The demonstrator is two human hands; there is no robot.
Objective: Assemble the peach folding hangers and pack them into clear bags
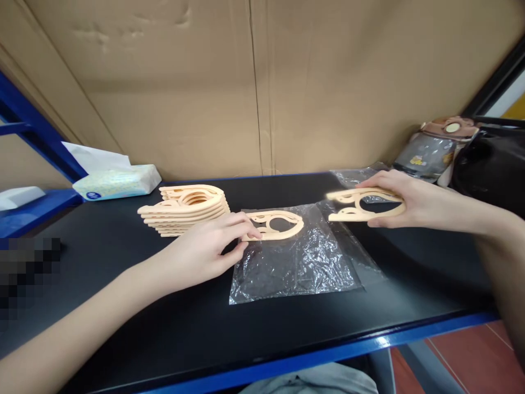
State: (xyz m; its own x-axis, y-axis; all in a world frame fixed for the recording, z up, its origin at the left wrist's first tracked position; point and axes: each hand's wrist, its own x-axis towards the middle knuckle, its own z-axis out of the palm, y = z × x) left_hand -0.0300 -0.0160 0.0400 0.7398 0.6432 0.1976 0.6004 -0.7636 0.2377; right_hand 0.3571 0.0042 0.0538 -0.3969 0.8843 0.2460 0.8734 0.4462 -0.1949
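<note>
My left hand (215, 241) pinches the left end of a beige folded travel hanger (283, 236), which lies over a clear plastic bag (287, 273). Higher up and to the right, my right hand (394, 200) grips the rounded end of a second folded hanger (348, 216), its two arms pointing left. This one is apart from the first and appears raised above the table. Just behind my left hand stands a neat stack of several more beige folded hangers (184, 210), partly covered by that hand.
The black tabletop (213, 339) has a blue front edge. A tissue pack (118, 183) sits at the back left. More clear plastic (356, 175), a transparent bottle with a brown lid (430, 153) and a black bag (492, 164) lie at the back right. Cardboard (262, 93) walls the rear.
</note>
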